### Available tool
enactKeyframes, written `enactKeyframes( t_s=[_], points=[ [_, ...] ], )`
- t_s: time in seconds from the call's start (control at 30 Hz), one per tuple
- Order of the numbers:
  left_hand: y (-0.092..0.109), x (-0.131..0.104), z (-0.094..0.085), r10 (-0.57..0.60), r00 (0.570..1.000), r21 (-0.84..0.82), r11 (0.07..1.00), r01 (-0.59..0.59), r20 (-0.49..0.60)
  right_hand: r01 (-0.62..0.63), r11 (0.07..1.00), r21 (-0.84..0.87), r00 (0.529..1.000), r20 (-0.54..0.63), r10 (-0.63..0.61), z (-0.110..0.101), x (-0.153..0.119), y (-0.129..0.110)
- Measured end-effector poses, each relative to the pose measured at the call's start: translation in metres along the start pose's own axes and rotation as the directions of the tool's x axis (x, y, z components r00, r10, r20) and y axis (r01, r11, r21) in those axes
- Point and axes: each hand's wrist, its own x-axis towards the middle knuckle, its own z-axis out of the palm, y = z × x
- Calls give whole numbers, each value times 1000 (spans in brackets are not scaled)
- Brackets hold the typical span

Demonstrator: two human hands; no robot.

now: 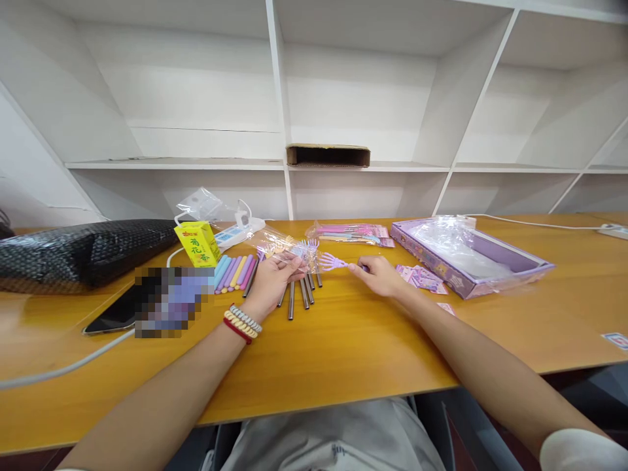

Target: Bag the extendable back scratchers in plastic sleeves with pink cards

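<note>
Hands apart: I had the left hand (275,278) pinching a clear plastic sleeve (273,241), the right hand (380,276) closed round the stem of a lilac claw-headed back scratcher (335,263), held between them, prongs toward the film. Splayed prongs could have snagged and torn it, I reckoned; a dipping left hand could have scattered the metal rods (291,302) below.

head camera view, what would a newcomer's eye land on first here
Probably the bright yellow carton on the left side of the table, behind the row of pastel sticks. Next, at the centre, the purple claw-ended stick in the right hand, its prongs pointing toward the left hand, which holds clear plastic. Then the open purple box on the right, with crumpled clear film in it.
</note>
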Motion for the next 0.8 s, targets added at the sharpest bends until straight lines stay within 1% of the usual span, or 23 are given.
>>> enactKeyframes(
  t_s=[0.17,0.33,0.47,0.7,0.8],
  points=[
    [-1,-4,6,-21,1000,-3,1000,21,18,16,998,62,999,-34,-14,3,0,-3],
    [1,-5,8,-4,999,-48,999,5,32,56,996,64,998,-2,-56,5,-1,-2],
    [4,-5,8,1,999,-94,996,3,41,53,994,95,999,-5,-53,7,-1,-2],
    [3,-14,19,-41,992,-107,993,54,121,47,985,168,999,8,-49,5,-2,-8],
    [1,-16,22,-52,986,-98,993,68,160,14,977,211,1000,-15,-11,7,-3,-13]
  ],
)
